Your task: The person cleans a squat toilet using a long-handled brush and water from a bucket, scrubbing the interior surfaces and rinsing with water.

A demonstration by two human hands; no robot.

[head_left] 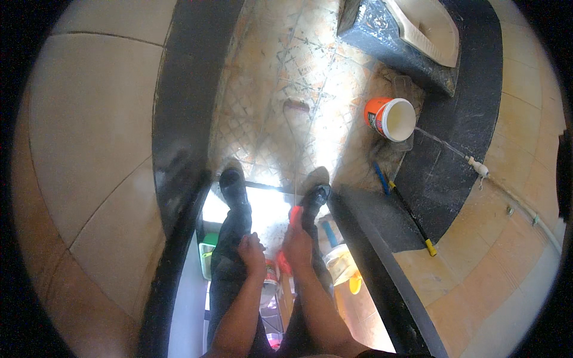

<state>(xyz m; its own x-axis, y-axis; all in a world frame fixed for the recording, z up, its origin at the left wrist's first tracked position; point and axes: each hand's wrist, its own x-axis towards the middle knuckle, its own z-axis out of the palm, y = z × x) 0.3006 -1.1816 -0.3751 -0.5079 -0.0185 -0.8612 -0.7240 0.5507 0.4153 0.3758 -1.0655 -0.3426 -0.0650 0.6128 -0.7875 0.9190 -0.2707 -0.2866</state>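
My right hand (296, 247) is closed around the red handle of what looks like a paint roller (296, 106). A thin metal rod runs forward from the handle to the small roller head, which rests on the tiled floor. More of the red handle or some red material shows beside the hand. My left hand (252, 252) hangs nearby with its fingers curled in; anything inside them is too small to make out. Below both hands are my dark trousers and dark shoes, which stand at the doorway.
An orange bucket (399, 119) sits at right, near a raised squat toilet (430, 30). A black and yellow pole (412, 216) and a blue tool (381, 178) lie beside the wall. A pipe fitting (477, 167) juts there. Behind my legs are a green basin (207, 258) and a white bucket (340, 267).
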